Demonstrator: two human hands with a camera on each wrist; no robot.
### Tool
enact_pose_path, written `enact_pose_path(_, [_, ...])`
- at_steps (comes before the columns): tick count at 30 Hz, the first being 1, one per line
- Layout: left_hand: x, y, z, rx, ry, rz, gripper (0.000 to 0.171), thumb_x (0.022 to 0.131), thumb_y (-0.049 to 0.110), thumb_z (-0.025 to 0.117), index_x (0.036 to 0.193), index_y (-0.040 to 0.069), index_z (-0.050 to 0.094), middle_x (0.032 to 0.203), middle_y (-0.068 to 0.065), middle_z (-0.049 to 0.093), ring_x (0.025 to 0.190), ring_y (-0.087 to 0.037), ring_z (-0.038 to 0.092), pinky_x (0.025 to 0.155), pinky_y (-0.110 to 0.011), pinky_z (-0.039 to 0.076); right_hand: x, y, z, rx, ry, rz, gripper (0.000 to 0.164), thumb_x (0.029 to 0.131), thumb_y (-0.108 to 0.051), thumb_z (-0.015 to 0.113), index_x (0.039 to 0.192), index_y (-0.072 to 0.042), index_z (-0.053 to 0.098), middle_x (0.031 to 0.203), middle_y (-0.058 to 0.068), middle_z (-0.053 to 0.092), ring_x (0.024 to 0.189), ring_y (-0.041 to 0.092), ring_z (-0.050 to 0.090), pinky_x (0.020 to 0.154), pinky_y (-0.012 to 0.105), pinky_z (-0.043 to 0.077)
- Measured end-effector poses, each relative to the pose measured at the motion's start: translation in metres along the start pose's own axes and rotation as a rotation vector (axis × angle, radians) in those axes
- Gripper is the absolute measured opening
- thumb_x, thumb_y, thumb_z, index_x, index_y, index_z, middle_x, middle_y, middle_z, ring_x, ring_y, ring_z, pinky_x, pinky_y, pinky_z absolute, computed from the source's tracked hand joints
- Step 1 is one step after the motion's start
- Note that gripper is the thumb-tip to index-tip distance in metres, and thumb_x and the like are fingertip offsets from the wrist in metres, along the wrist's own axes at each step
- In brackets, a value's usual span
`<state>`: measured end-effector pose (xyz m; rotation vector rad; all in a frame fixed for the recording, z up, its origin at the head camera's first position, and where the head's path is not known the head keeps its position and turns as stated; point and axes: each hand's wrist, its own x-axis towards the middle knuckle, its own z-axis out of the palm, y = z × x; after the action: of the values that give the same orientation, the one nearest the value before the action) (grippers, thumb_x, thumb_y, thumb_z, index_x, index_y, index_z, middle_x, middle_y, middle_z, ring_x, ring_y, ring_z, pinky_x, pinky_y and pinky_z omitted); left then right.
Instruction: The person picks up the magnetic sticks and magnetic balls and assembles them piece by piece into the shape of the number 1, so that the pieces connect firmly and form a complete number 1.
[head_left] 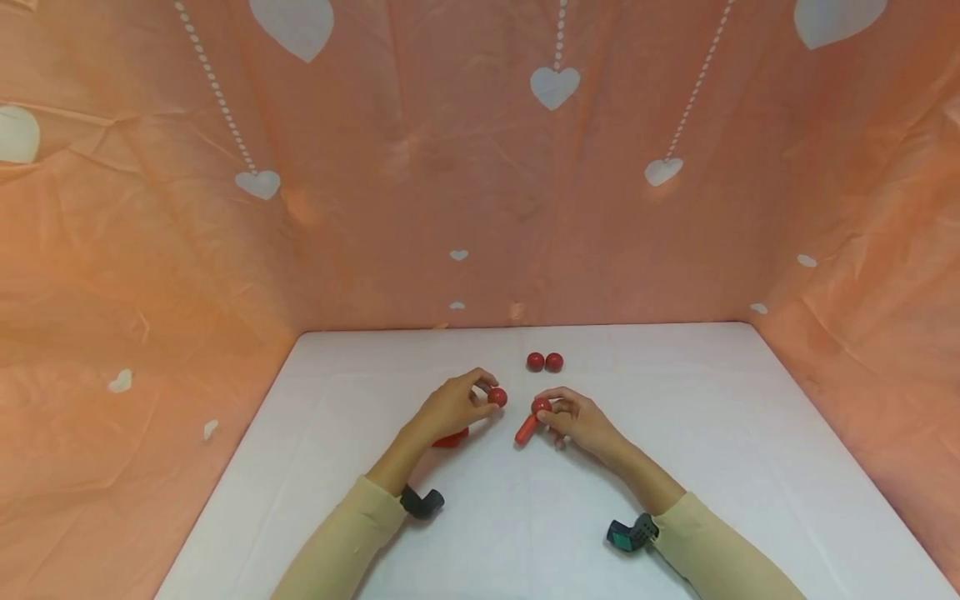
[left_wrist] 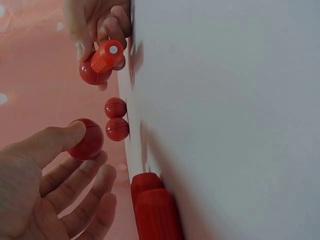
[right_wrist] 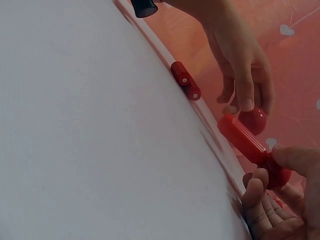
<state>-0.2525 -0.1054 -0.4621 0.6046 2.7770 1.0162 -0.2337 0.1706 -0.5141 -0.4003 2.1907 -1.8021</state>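
Probably light, hard and slippery, the red ball [left_wrist: 89, 142] the left hand [head_left: 452, 407] pinches and the ribbed-handled ball [right_wrist: 276, 174] the right hand [head_left: 583, 425] pinches over the white table [head_left: 510, 517] suit a grip round the sphere, though how the handle [right_wrist: 243, 140] attaches is unclear.

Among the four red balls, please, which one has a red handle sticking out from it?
The ball in the right hand: only it has a red handle. The left hand holds a plain ball, and the two farther balls have none.
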Motion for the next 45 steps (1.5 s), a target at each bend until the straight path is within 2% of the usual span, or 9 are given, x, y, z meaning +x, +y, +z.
enact_pose_path(4, [-0.005, -0.002, 0.001, 0.009, -0.015, 0.012, 0.033, 0.096, 0.024, 0.083, 0.125, 0.02, 0.068, 0.123, -0.001, 0.075, 0.092, -0.013, 0.066, 0.077, -0.034, 0.056, 0.0, 0.0, -0.001, -0.009, 0.001, 0.007, 0.043, 0.105, -0.021, 0.071, 0.141, 0.0, 0.058, 0.095, 0.012, 0.071, 0.069, 0.017, 0.062, 0.066, 0.027, 0.055])
enact_pose_path(8, [-0.01, -0.003, 0.001, -0.022, -0.052, 0.014, 0.03, 0.096, 0.024, 0.083, 0.122, 0.021, 0.068, 0.122, -0.001, 0.074, 0.085, -0.014, 0.064, 0.065, -0.031, 0.055, 0.001, 0.001, 0.0, 0.004, 0.003, 0.018, 0.043, 0.105, -0.022, 0.072, 0.14, -0.001, 0.059, 0.092, 0.009, 0.07, 0.07, 0.017, 0.063, 0.065, 0.028, 0.056])
enact_pose_path(10, [-0.013, -0.003, 0.002, -0.03, -0.067, 0.017, 0.029, 0.097, 0.024, 0.082, 0.122, 0.021, 0.067, 0.121, -0.001, 0.074, 0.084, -0.014, 0.064, 0.064, -0.031, 0.054, 0.002, 0.001, 0.0, 0.008, 0.004, 0.017, 0.042, 0.105, -0.021, 0.072, 0.139, -0.001, 0.059, 0.09, 0.009, 0.069, 0.069, 0.017, 0.063, 0.065, 0.028, 0.056])
enact_pose_path(15, [-0.019, 0.0, 0.004, -0.012, -0.083, 0.036, 0.03, 0.097, 0.024, 0.082, 0.122, 0.022, 0.067, 0.122, -0.001, 0.074, 0.089, -0.014, 0.064, 0.071, -0.03, 0.055, 0.003, 0.002, -0.001, 0.003, 0.007, -0.002, 0.04, 0.104, -0.018, 0.073, 0.137, 0.001, 0.06, 0.087, 0.01, 0.068, 0.069, 0.017, 0.062, 0.062, 0.027, 0.055])
enact_pose_path(22, [-0.024, 0.003, 0.006, -0.011, -0.121, 0.055, 0.03, 0.096, 0.024, 0.083, 0.122, 0.022, 0.067, 0.114, -0.002, 0.073, 0.088, -0.016, 0.063, 0.071, -0.032, 0.055, 0.003, 0.002, -0.002, 0.015, 0.004, 0.012, 0.041, 0.105, -0.019, 0.072, 0.138, 0.0, 0.059, 0.088, 0.008, 0.067, 0.069, 0.016, 0.062, 0.065, 0.027, 0.056])
enact_pose_path(27, [-0.026, 0.001, 0.01, 0.01, -0.143, 0.087, 0.029, 0.096, 0.025, 0.084, 0.12, 0.021, 0.068, 0.112, 0.001, 0.073, 0.084, -0.013, 0.061, 0.074, -0.031, 0.053, 0.003, 0.003, -0.003, 0.029, -0.003, 0.018, 0.041, 0.105, -0.02, 0.072, 0.139, -0.001, 0.059, 0.086, 0.006, 0.067, 0.066, 0.015, 0.063, 0.064, 0.027, 0.054])
enact_pose_path(35, [-0.028, -0.003, 0.014, 0.038, -0.151, 0.08, 0.031, 0.095, 0.028, 0.084, 0.121, 0.023, 0.068, 0.105, 0.005, 0.071, 0.084, -0.011, 0.06, 0.075, -0.031, 0.053, 0.002, 0.003, -0.003, 0.055, -0.011, 0.016, 0.043, 0.105, -0.022, 0.072, 0.141, -0.002, 0.059, 0.088, 0.007, 0.068, 0.067, 0.015, 0.064, 0.065, 0.027, 0.054])
enact_pose_path(45, [-0.028, -0.002, 0.016, 0.057, -0.161, 0.108, 0.03, 0.095, 0.029, 0.085, 0.119, 0.024, 0.069, 0.112, 0.005, 0.074, 0.085, -0.009, 0.061, 0.077, -0.029, 0.053, 0.002, 0.006, -0.005, 0.094, -0.004, 0.013, 0.046, 0.106, -0.021, 0.07, 0.144, 0.0, 0.056, 0.089, 0.007, 0.07, 0.07, 0.014, 0.064, 0.066, 0.025, 0.056])
